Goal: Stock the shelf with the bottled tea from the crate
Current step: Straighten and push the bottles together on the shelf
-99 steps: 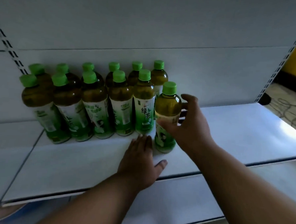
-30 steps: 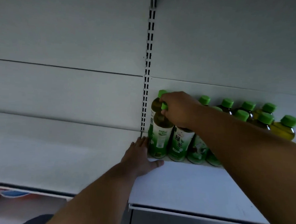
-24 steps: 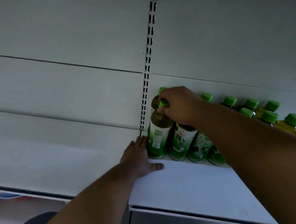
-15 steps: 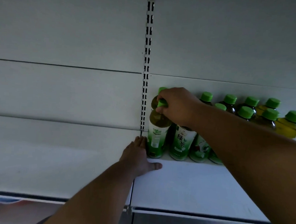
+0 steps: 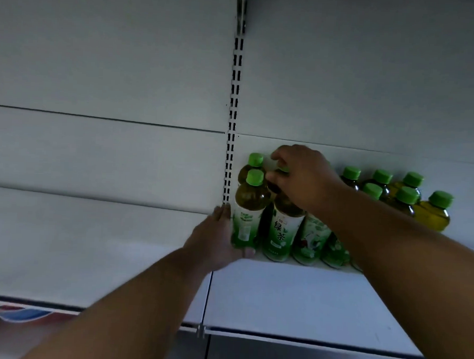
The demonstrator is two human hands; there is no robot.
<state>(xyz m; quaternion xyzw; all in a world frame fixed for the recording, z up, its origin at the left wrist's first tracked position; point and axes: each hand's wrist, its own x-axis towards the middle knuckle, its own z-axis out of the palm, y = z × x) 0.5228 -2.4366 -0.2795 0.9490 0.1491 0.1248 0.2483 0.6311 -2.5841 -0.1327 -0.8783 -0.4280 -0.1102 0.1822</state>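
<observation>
Green-capped tea bottles stand in two rows at the back of the white shelf [image 5: 279,297]. My right hand [image 5: 302,177] reaches over them, and its fingers curl round the cap and neck of the second front bottle [image 5: 282,231]. My left hand [image 5: 213,241] lies on the shelf against the leftmost front bottle [image 5: 249,207]: its straight fingers run along the bottle's left side and its thumb sits in front of the base. Behind that bottle stands another bottle [image 5: 255,159]. At the row's right end is a paler yellow bottle [image 5: 433,214]. No crate is in view.
A slotted upright [image 5: 232,124] runs down the back wall just left of the bottles. A second shelf board [image 5: 89,254] extends to the left of a seam. Something red and blue [image 5: 3,312] shows below the shelf edge at the bottom left.
My right hand has left the leftmost front bottle's cap and now grips the top of the second one. My left hand has slid forward, up against the leftmost bottle.
</observation>
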